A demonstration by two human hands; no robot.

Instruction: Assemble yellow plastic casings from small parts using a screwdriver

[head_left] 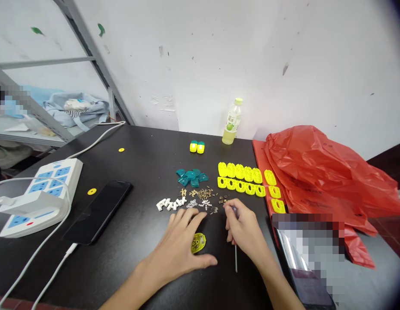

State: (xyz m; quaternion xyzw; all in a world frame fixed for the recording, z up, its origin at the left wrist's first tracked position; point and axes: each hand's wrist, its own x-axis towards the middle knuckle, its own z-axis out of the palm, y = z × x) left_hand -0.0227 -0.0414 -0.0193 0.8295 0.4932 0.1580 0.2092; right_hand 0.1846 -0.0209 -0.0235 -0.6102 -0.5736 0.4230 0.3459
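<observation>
My left hand (182,243) lies flat on the black table (138,163), fingers stretched toward small metal parts (203,193) and white plastic pieces (169,203). A yellow round part (198,243) rests by its thumb. My right hand (243,228) is closed around a thin screwdriver (235,260), its shaft pointing toward me, with the fingertips next to the small brass bits (223,199). Rows of yellow plug shells (240,176) and a pile of teal covers (191,177) lie beyond the hands.
A white power strip (41,193) with cables and a black phone (98,211) sit at the left. A red plastic bag (322,172) covers the right side. A drink bottle (232,122) stands by the wall; two assembled plugs (197,147) sit nearby.
</observation>
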